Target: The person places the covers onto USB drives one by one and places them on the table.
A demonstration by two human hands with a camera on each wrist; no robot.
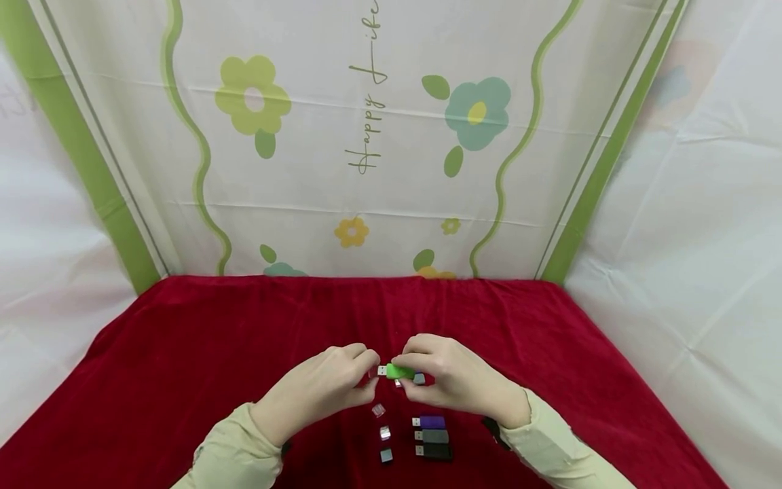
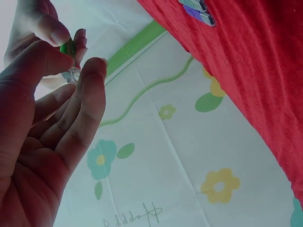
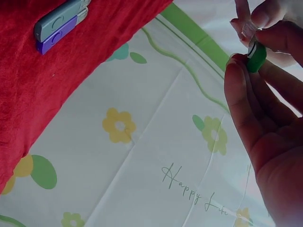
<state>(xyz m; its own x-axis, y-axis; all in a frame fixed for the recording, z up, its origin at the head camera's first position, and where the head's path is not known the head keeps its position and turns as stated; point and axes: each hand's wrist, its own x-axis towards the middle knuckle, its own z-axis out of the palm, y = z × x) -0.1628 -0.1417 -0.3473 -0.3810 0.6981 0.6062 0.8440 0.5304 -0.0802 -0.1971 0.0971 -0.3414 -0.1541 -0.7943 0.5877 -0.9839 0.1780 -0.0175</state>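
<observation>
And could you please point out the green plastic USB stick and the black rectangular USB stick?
Green plastic USB stick (image 1: 400, 371), head view: middle of its green body.
Black rectangular USB stick (image 1: 438, 451), head view: middle of its black casing.

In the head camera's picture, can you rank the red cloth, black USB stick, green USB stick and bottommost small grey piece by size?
1. Red cloth
2. Black USB stick and green USB stick: unsure, since the right hand's fingers cover part of the green one
3. Small grey piece
</observation>
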